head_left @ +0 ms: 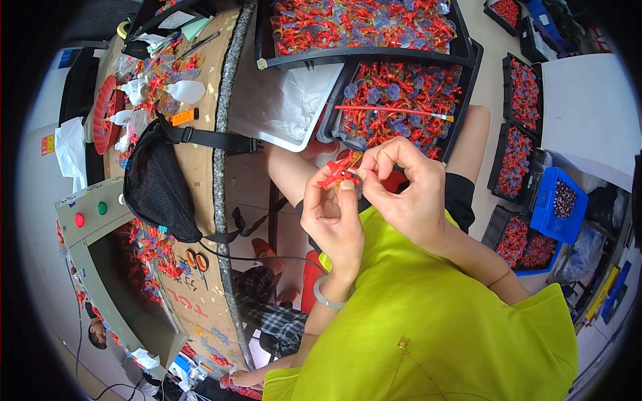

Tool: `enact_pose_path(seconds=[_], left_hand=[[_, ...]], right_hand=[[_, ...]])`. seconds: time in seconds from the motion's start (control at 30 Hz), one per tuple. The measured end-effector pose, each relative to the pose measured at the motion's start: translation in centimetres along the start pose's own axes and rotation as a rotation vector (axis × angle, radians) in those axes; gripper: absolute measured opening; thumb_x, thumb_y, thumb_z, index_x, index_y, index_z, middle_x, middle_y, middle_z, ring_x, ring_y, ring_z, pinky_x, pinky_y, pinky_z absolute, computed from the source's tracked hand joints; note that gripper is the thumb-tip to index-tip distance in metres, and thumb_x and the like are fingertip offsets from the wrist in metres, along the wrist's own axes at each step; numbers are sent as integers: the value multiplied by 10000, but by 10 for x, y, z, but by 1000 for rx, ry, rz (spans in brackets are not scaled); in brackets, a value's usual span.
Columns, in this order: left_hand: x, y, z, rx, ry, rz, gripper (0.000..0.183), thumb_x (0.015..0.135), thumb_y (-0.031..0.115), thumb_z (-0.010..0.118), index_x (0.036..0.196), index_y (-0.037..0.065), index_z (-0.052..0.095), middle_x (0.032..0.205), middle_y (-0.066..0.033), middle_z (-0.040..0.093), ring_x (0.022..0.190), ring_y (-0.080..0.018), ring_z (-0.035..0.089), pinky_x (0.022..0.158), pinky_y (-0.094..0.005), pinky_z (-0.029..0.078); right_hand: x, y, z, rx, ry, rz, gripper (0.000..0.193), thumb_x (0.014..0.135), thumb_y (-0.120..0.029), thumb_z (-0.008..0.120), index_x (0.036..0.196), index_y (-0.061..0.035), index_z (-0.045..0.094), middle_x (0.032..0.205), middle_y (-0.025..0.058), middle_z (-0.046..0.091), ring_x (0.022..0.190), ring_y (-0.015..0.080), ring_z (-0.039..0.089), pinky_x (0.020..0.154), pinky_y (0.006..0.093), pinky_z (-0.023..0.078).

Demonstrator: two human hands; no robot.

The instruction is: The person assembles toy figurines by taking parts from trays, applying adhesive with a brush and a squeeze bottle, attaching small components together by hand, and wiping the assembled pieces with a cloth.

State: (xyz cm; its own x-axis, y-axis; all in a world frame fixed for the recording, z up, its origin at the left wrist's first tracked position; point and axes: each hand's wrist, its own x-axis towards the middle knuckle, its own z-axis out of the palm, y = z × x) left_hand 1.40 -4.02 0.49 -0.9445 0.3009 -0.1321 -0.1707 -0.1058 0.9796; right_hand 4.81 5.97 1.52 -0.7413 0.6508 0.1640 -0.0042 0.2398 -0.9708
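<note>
In front of my lap, my left hand (334, 217) pinches a small red plastic figure (338, 171) with a black-and-white eye and a yellowish part. My right hand (413, 190) is closed at the figure's right side, thumb and forefinger pressed together. A small pale bit seems to show at those fingertips, too small to name. Just beyond my hands, a black tray (461, 120) holds many red, yellow and purple plastic pieces. Across that tray lies a thin red-handled brush (394, 111).
Another full black tray (361, 59) overlaps the far side. A white bin (319, 107) stands left of the trays. The workbench (217, 294) carries white squeeze bottles (185, 91), orange-handled scissors (200, 261), a black mesh bag (160, 180) and a grey machine (100, 267). Another person's hand (249, 378) is at lower left.
</note>
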Motion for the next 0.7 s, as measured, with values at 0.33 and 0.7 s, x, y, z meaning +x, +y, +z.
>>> enact_pose_path(seconds=[0.33, 0.7], left_hand=[[-1, -1, 4, 39, -8, 17, 245, 898, -50, 526, 1140, -79, 505, 1007, -114, 642, 904, -114, 620, 809, -225, 483], [-1, 4, 3, 45, -1, 30, 231, 895, -43, 535, 1120, -85, 508, 1012, -119, 636, 908, -121, 620, 807, -231, 486]], right_hand=[[4, -5, -7, -83, -71, -31, 241, 630, 90, 680, 736, -18, 491, 695, 63, 571, 608, 173, 571, 545, 276, 484], [5, -5, -5, -38, -43, -45, 237, 637, 95, 670, 732, -17, 483, 715, 64, 574, 631, 158, 577, 539, 279, 486]])
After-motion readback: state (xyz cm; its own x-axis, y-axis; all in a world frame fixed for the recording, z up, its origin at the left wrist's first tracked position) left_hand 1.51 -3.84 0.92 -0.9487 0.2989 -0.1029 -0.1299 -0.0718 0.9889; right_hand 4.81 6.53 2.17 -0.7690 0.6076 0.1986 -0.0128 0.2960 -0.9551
